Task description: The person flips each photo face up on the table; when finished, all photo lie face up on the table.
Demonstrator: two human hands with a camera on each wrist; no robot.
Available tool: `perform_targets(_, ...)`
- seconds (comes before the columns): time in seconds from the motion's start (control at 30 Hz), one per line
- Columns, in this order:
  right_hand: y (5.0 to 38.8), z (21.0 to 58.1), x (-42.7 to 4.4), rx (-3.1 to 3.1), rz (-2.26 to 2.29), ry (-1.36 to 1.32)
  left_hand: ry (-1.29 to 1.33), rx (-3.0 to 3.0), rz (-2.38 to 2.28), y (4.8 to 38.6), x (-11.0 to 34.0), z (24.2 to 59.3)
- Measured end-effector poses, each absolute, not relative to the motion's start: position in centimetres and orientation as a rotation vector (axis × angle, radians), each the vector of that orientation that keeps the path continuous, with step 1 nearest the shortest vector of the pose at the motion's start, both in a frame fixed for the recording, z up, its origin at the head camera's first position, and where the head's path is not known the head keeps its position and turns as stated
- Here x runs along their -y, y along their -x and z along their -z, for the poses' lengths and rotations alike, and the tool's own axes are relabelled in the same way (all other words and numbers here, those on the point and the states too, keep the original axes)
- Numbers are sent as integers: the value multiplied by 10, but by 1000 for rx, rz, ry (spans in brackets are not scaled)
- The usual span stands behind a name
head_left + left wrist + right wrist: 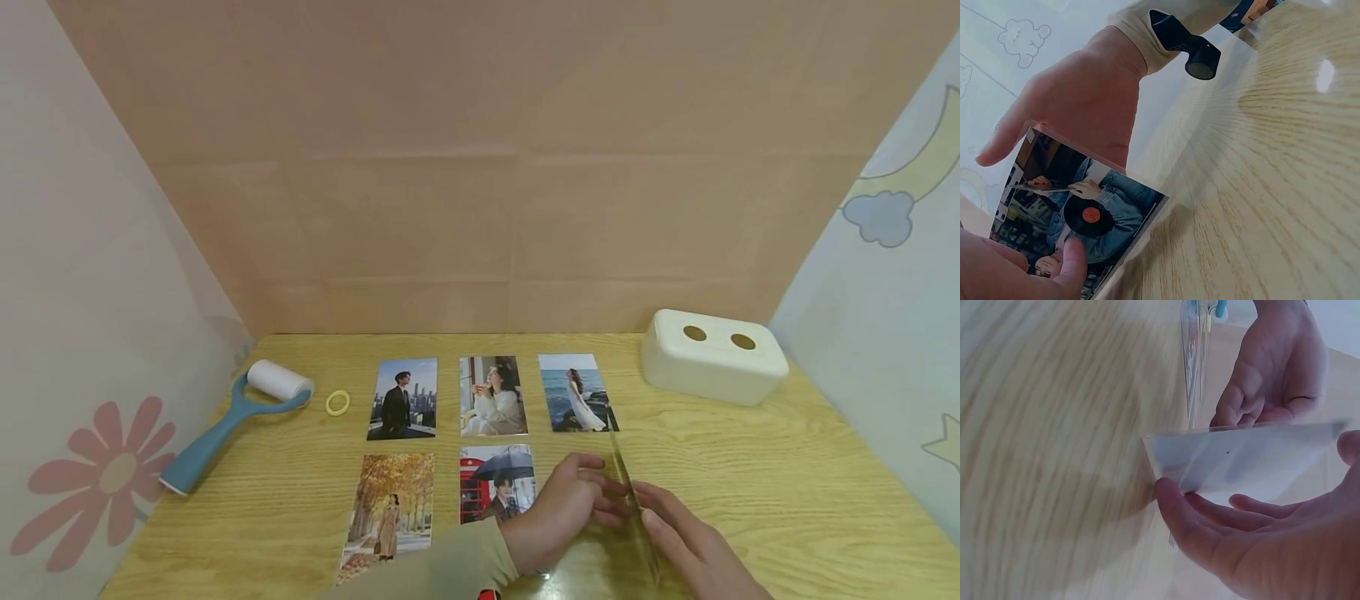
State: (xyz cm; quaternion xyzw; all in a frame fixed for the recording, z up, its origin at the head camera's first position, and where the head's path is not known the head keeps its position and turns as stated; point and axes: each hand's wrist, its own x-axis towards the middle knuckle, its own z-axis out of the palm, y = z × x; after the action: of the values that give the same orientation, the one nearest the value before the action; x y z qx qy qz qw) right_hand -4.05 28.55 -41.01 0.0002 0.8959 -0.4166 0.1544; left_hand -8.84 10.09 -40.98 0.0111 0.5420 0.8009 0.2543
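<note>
A photo [627, 468] in a clear sleeve stands almost edge-on between the two hands, over the table's front right. Its face [1119, 209], in the left wrist view, has a person in denim with a black record; the right wrist view has its pale back [1241, 459]. My left hand [558, 508] holds it from the left, with a digit lying across the picture side. On the other side, my right hand [693, 546] grips it by its edge, fingertips at a corner in the right wrist view. Part of each hand is hidden behind the photo.
Several photos lie flat in rows, including a seaside one [573, 392] and an autumn one [390, 508]. The left forearm covers part of the umbrella photo [480, 483]. A blue-handled roller [217, 433] and yellow ring [327, 403] lie left; a white two-holed box [697, 371] stands back right.
</note>
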Motion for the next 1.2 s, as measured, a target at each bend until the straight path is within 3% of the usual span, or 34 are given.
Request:
perform_targets(0.6,32,415,-282,-2515,1622,33,37,-1477,-2176,96,-98,412)
perform_targets(1.2,30,402,-282,-2654,1563,-22,36,-1578,-2056,99,-77,401)
